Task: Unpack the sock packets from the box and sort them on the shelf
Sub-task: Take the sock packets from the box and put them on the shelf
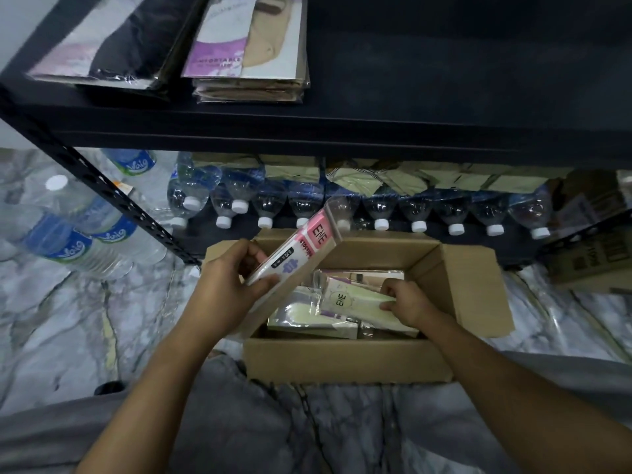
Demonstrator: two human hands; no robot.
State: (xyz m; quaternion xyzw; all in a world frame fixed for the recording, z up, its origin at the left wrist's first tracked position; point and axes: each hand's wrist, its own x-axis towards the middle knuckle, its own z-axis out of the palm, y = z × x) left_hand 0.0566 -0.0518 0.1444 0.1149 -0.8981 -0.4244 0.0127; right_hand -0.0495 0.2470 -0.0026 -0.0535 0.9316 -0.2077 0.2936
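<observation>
Currently the open cardboard box (345, 357) sits on the marble floor (68, 319), just in front of the black shelf unit (342, 124). Left hand (225, 285): fingers and thumb clamped on the lower end of a pink-labelled sock packet (301, 254), held tilted above the box's left flap, label end marked "ENE" pointing up and away. Right hand (407, 302): down inside the box, fingers closed on the edge of a pale green sock packet (355, 302), also marked "ENE", which lies on top of other packets (307, 316) in the box. On the upper shelf: a stack of beige packets (249, 63) with a purple card on top, and beside it, to the left, a dark packet (113, 42). Lower shelf: a row of water bottles (342, 206) lying caps forward. More bottles (75, 227) lie on the floor at left.
</observation>
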